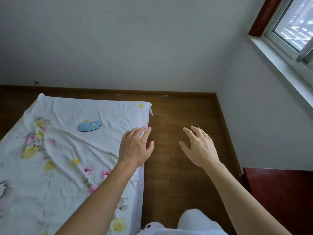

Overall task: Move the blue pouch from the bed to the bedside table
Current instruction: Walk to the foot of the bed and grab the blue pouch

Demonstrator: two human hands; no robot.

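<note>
Well apart: blue pouch [89,125], left hand [136,148].

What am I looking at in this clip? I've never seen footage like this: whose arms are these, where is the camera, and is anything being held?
There is no machine here. A person wears one wide-angle camera on the head, looking forward and down, so the two bare arms reaching into the picture are their own. The left hand hovers over the edge of the bed, which has a flowered white sheet. The right hand is out over the wooden floor. Both hands are open and hold nothing. The blue pouch lies on the sheet, beyond the left hand, untouched. The dark red surface at lower right may be the bedside table.
</note>
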